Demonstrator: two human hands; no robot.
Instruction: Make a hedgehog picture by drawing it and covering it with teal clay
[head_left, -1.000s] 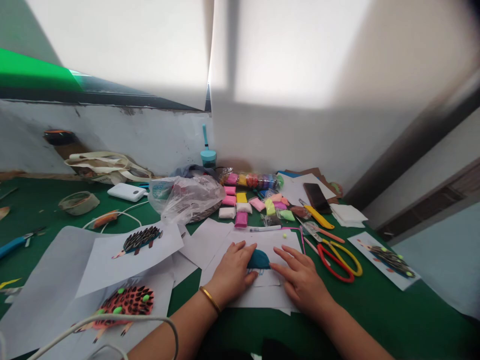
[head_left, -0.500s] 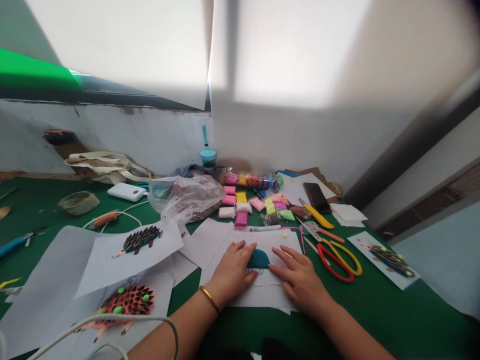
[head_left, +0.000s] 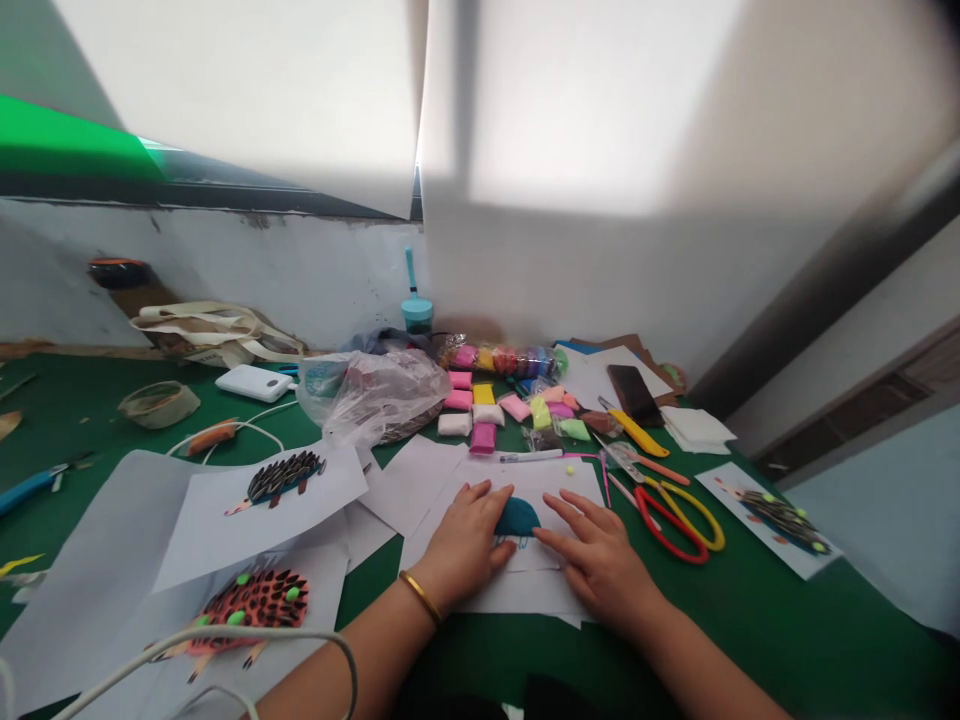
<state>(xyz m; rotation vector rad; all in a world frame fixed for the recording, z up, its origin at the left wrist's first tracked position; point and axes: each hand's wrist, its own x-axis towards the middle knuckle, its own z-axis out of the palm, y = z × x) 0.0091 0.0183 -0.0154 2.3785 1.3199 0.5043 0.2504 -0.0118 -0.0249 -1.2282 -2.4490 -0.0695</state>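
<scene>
A flat, dark blue half-dome of what looks like modelling clay [head_left: 517, 517] lies on a white sheet of paper [head_left: 517, 590], with small drawn legs below its straight edge. My left hand [head_left: 471, 535] rests on the paper at the left of the blue shape, fingers stretched and touching its left side; it partly hides that end. A gold bangle is on that wrist. On the other side my right hand [head_left: 596, 550] has its fingers spread, the index fingertip at the shape's lower right corner. A tiny yellow-green ball [head_left: 570, 470] sits on the paper above.
Red and yellow scissors [head_left: 679, 520] and a yellow cutter [head_left: 639, 433] lie to the right, near a phone [head_left: 634, 394]. Several clay packets [head_left: 483, 438] are behind the paper. Hedgehog pictures [head_left: 285, 480] lie left, with a white cable [head_left: 247, 633] in front. A plastic bag [head_left: 375, 390] stands behind.
My right index fingertip has shifted slightly left along the lower right corner of the blue shape. My left hand stays in place.
</scene>
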